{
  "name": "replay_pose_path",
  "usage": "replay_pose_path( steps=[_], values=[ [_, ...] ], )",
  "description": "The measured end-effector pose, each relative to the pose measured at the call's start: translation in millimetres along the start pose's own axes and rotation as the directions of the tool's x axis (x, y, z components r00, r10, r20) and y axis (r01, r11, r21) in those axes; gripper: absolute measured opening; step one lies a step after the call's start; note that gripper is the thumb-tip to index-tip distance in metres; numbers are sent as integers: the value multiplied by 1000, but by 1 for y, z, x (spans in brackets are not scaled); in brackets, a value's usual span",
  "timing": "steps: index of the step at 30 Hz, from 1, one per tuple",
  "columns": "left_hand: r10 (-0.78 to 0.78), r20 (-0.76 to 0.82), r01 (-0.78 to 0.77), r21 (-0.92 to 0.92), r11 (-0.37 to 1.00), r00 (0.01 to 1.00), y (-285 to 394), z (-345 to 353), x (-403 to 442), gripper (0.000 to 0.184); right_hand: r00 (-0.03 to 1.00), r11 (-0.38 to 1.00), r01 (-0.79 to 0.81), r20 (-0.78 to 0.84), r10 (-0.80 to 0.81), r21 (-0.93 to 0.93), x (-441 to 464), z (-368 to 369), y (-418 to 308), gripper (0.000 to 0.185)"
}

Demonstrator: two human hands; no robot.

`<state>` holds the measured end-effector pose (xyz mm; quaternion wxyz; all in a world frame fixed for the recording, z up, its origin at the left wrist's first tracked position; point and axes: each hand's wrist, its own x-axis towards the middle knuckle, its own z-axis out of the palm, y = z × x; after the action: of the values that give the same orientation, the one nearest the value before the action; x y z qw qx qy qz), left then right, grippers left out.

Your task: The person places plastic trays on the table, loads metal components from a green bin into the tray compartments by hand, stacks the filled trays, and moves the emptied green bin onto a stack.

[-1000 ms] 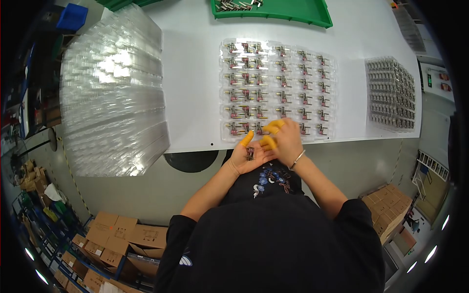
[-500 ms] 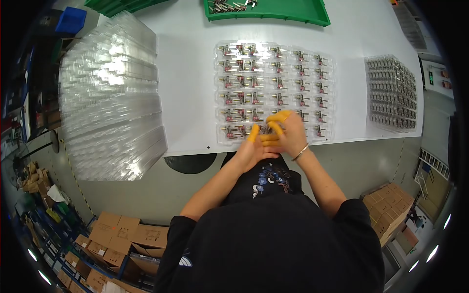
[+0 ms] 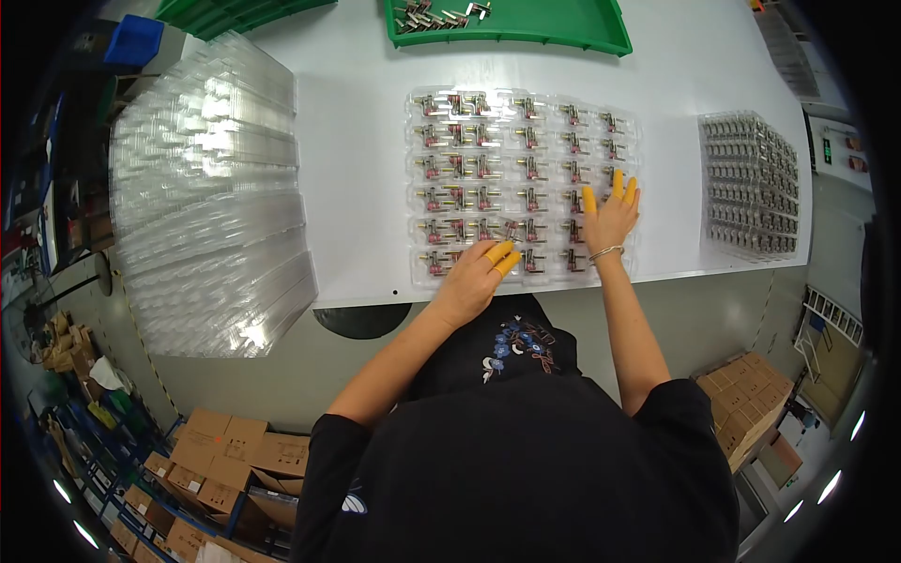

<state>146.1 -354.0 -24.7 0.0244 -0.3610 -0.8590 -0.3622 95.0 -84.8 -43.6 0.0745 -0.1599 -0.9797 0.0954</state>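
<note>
A clear plastic tray (image 3: 552, 192) lies in front of me, filled with rows of small metal fittings with brass-coloured tips and reddish parts. Yellow covers sit on several fingers of both hands. Low over the tray's lower middle, my left hand (image 3: 469, 283) has its fingers closed together. One tilted metal fitting (image 3: 510, 228) shows at their tips, out of line with the columns. My right hand (image 3: 612, 223) reaches over the right-hand columns, thumb and fingers apart. Its fingertips are by a fitting in the rightmost column and partly cover it.
Clear empty trays (image 3: 211, 197) form a tall stack on the left. Filled trays (image 3: 751, 188) are stacked at right. A green bin (image 3: 526, 33) with loose fittings stands at the back. Cardboard boxes (image 3: 221, 450) are below left, others (image 3: 746, 399) below right.
My hands were together over the tray's bottom row. Now they are apart: the right has moved right and away from me, the left slightly left. The view has shifted slightly.
</note>
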Motion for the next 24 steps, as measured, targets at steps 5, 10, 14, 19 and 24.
replay_pose_path(
  steps=[5, 10, 14, 19, 24],
  values=[
    [36, 67, -32, -72, 997, 997, 0, -3, 8, 35, 991, 998, -58, 121, 56, 14, 21, 14, 15, 74],
    [-24, 32, 25, -24, 999, 999, 6, 3, 7, 38, 989, 999, -33, 143, 28, 36, 30, 11, 6, 75],
    [-2, -20, 5, 133, 991, 1000, 3, -1, 26, 46, 996, 997, 29, 82, -35, 75, 47, 4, -25, 74],
    [-202, 162, 161, 233, 959, 966, 2, -3, 30, 56, 949, 936, 280, -208, -237, 212, 116, 10, -83, 67],
    [-226, 177, 189, 207, 960, 958, 0, -10, 30, 54, 904, 789, 403, -70, -421, 463, 242, 16, -162, 27]
  ],
)
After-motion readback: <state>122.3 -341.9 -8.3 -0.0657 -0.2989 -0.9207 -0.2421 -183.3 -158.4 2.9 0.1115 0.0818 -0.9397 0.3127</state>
